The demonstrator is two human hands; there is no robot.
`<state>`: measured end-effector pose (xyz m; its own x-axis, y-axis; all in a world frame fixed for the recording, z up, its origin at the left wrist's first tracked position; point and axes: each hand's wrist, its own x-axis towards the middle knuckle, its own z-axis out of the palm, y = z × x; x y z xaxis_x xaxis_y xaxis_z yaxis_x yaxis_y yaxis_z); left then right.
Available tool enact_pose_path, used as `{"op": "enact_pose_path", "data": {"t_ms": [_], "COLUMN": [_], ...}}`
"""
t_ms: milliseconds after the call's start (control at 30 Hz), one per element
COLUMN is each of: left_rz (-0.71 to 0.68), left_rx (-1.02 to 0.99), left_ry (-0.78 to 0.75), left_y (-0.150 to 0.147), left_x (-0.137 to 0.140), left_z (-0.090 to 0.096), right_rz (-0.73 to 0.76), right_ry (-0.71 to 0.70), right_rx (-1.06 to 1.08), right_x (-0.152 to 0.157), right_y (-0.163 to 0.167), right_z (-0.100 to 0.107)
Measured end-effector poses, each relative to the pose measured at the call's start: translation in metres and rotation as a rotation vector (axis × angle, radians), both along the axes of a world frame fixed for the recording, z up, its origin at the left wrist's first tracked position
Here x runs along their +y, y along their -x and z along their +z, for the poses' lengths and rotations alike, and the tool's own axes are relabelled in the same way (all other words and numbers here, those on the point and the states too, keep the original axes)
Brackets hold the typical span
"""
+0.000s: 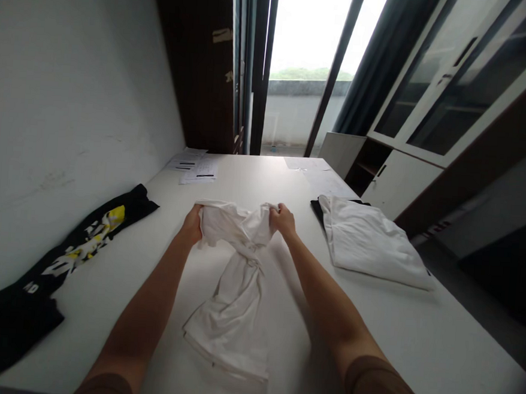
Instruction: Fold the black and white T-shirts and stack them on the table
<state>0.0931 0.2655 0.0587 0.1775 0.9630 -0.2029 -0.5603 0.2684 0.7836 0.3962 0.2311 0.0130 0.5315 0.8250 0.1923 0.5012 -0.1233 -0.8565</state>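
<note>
A white T-shirt (241, 291) lies twisted in the middle of the table, its upper part lifted and its hem spread toward me. My left hand (192, 224) is closed on the upper left end of the shirt. On the other side my right hand (283, 220) pinches the upper right end near the neck. Between the two hands the cloth is stretched and bunched, with a tight twist just below. Parts of the fingers of both hands are hidden by the fabric.
A black garment with a yellow and white print (86, 247) lies along the wall at left. Folded white clothing (372, 240) rests on a dark piece at right. Paper sheets (199, 170) lie at the far left of the white table (255, 181). Cabinets (409, 171) stand beyond the right edge.
</note>
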Motion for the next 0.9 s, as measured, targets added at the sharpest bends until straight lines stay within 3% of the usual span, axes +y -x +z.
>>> {"op": "enact_pose_path", "data": {"t_ms": [100,233,300,633,767,900], "left_rz": [-0.052,-0.087,-0.094,-0.086,-0.003,0.074], "left_rx": [-0.054,-0.102,-0.107,-0.072,0.003,0.047], "left_ry": [0.06,0.109,0.124,0.137,0.155,0.081], "left_y": [-0.006,-0.009,-0.009,-0.016,-0.014,-0.004], "left_x": [-0.003,-0.002,-0.002,0.004,0.005,0.0], "left_z": [-0.01,-0.023,-0.028,-0.049,-0.049,-0.038], "right_rz": [0.001,0.356,0.46,0.429,0.371,0.233], "right_ry": [0.089,-0.013,-0.012,0.359,0.355,0.297], "right_rx": [-0.413,-0.606,-0.635,-0.762,-0.742,-0.506], "right_x": [-0.01,-0.018,-0.021,-0.03,-0.031,-0.029], "right_y": [0.015,0.037,0.046,0.079,0.087,0.07], "right_z": [-0.009,-0.011,-0.011,0.0,-0.001,0.0]}}
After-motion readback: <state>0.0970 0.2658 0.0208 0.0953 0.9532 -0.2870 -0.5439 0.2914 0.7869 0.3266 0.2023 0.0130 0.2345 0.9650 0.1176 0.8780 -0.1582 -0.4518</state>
